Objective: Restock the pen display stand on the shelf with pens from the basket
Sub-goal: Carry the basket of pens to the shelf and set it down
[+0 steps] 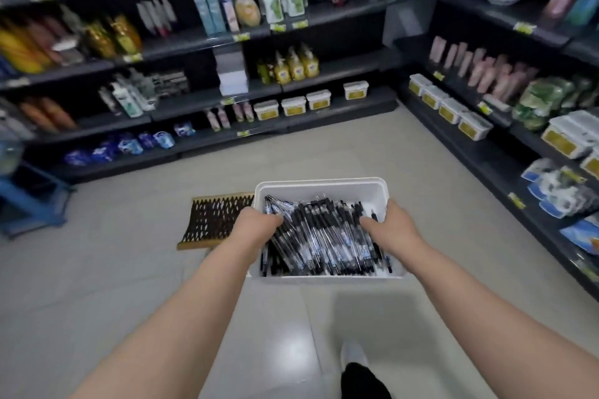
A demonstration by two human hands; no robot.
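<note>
So the left hand [256,227] is clamping the left wall of the white basket [321,185] and the right hand [393,225] the right wall, thumbs curling inside, other fingers hiding outside the walls. The pens [324,238] are lying heaped in the basket, touching both thumbs.

Left hand [256,226] and right hand [394,226] grip the white basket [324,188] of pens [324,238].

A brown mat [214,220] (dark-latticed) lies on the tiled floor [97,269].
</note>
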